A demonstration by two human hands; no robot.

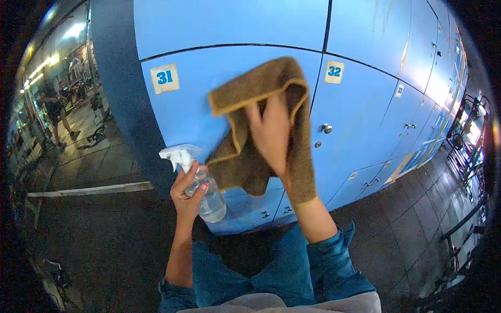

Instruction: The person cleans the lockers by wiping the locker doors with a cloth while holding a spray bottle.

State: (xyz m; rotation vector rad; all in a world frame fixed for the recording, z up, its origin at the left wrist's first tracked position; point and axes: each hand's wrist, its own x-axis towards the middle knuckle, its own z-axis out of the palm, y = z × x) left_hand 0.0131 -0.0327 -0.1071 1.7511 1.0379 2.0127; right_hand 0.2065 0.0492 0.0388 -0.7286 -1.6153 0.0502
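My left hand (189, 189) is closed around a clear spray bottle (213, 204) with a white trigger head, held upright but slightly tilted in front of the lockers. My right hand (272, 133) presses a brown cloth (276, 75) with a yellowish edge against the blue locker door (203, 83) labelled 31. Part of the cloth hangs down past my wrist, and some of my fingers are hidden in its folds. Hand and cloth look a little blurred. A metal knob (326, 128) and a keyhole (318, 144) sit right of the cloth.
Locker door 32 (360, 115) adjoins on the right, in a row of blue lockers running away. A mirror (104, 120) at left reflects a person (55, 109) and gym equipment. Gym racks (467, 141) stand far right on the dark tiled floor (386, 229).
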